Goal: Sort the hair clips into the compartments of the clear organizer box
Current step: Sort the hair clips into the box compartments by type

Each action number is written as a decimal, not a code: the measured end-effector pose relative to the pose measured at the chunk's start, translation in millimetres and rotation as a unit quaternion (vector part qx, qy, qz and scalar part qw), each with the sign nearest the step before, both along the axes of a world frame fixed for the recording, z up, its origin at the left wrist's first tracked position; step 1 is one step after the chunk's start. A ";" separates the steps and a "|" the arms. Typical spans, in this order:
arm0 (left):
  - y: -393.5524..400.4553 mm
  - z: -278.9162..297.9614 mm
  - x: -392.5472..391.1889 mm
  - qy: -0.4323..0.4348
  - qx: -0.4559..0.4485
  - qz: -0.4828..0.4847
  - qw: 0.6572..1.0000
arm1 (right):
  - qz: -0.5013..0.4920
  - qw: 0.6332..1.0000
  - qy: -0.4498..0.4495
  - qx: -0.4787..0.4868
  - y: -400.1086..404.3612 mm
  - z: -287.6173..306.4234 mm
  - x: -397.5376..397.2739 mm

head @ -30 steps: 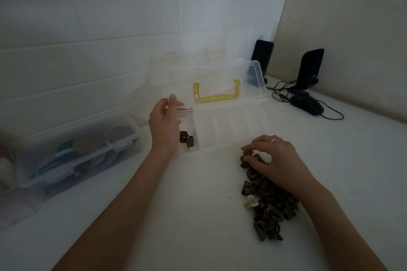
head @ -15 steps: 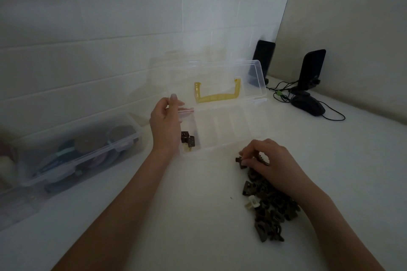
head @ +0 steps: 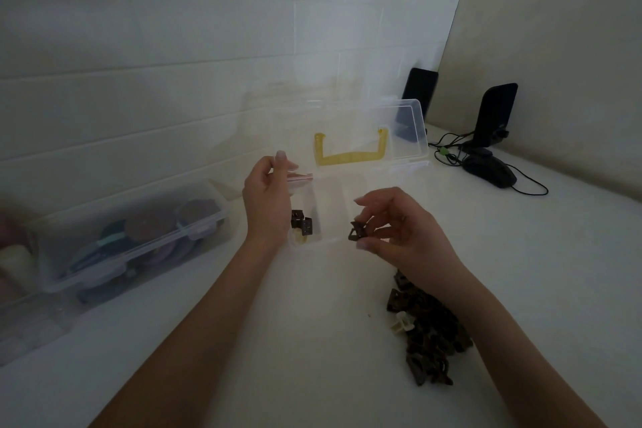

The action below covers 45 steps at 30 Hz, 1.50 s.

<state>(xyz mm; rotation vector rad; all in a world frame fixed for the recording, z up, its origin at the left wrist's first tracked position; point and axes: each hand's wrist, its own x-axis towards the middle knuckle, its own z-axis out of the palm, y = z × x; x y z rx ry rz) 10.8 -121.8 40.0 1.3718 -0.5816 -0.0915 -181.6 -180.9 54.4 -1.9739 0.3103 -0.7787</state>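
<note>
The clear organizer box stands open on the white table, its lid up with a yellow handle. My left hand grips the box's left end. Two dark hair clips lie in the leftmost compartment. My right hand pinches one dark brown hair clip between thumb and fingers, held over the box's front edge. A pile of dark hair clips with one cream clip lies on the table under my right forearm.
A closed clear storage box with round items stands at the left against the tiled wall. Two black devices and a black mouse with cables sit at the back right corner.
My right hand picked one dark clip out of the pile and lifted it left and up toward the box. My left hand stayed on the box's left end.
</note>
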 end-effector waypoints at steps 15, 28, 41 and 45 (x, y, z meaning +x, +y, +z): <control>0.0 -0.4 1.0 -0.028 0.004 -0.010 1.000 | -0.012 0.978 0.032 -0.207 9.5 22.8 46.6; -4.0 -6.6 7.1 0.004 0.005 -0.007 1.000 | -0.102 0.964 0.182 -0.162 -28.2 -5.8 -38.6; -1.7 -2.7 3.7 0.010 0.001 -0.003 1.000 | -0.137 0.972 0.167 -0.090 -31.3 -29.1 -50.0; -1.4 -2.9 2.2 0.018 -0.002 -0.005 1.000 | -0.163 0.955 0.229 -0.097 -37.3 -28.0 -43.1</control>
